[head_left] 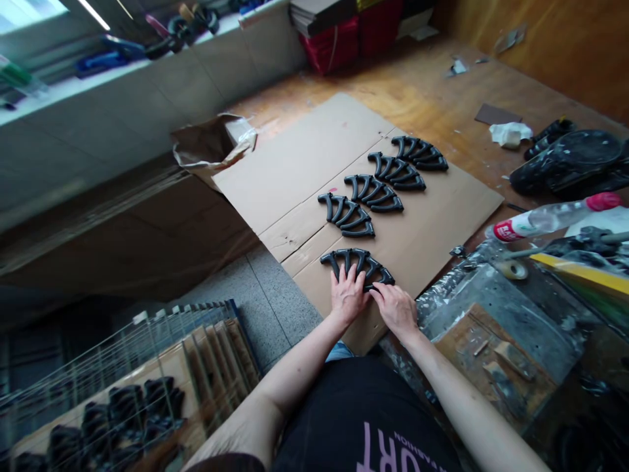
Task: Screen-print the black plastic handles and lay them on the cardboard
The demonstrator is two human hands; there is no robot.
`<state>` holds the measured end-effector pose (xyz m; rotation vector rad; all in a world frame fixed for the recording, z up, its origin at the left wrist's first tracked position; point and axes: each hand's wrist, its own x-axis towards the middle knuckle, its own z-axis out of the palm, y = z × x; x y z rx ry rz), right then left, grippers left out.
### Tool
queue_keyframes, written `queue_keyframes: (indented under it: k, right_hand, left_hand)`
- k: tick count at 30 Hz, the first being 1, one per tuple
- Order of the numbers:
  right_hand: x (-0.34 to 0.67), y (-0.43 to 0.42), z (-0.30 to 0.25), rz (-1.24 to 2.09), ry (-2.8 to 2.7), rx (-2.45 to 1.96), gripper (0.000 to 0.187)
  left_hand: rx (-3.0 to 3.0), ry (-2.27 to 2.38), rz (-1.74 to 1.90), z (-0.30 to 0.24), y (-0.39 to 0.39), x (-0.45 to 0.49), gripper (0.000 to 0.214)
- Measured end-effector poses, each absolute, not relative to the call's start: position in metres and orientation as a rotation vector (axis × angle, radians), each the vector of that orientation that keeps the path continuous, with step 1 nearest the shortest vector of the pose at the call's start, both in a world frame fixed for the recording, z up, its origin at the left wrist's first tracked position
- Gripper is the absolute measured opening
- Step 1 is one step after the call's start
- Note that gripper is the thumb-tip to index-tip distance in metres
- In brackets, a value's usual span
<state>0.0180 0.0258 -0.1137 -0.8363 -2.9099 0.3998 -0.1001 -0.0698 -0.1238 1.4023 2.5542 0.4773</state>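
Observation:
Five fan-shaped groups of glossy black curved pieces, handle-like in form, lie on a flat cardboard sheet [295, 177]. The nearest fan [351, 257] is under my hands. My left hand [348, 295] rests over its middle, fingers spread across the pieces and partly covering them. At the fan's right end, my right hand [396, 308] has its thumb and fingers closed about the lowest black curved handle [384, 278]. Farther off, another fan [348, 215] lies just beyond, and more fans [396, 172] run in a diagonal row toward the back right.
A plastic bottle [550, 217] lies on its side at right, near a tape roll [512, 269]. An open paper bag [206, 147] stands beside the cardboard's left edge. Lower left, a wire rack [162, 328] holds cardboard and black pieces. Red bundles [329, 46] sit at the back.

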Motion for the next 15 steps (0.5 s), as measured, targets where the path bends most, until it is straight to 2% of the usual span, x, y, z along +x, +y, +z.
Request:
queue_keyframes:
  k: [6, 10, 15]
  right_hand:
    - [0.022, 0.026, -0.112, 0.412, -2.853, -0.778, 0.042]
    - [0.026, 0.025, -0.110, 0.442, -2.811, -0.775, 0.040]
    - [0.025, 0.025, -0.110, 0.448, -2.784, -0.822, 0.035]
  left_hand:
    - [1.582, 2.423, 0.449, -0.120, -0.085, -0.132, 0.053]
    - [1.749, 2.253, 0.363, -0.119, -0.106, -0.200, 0.056]
    - [1.732, 2.283, 0.233, -0.115, -0.101, -0.285, 0.058]
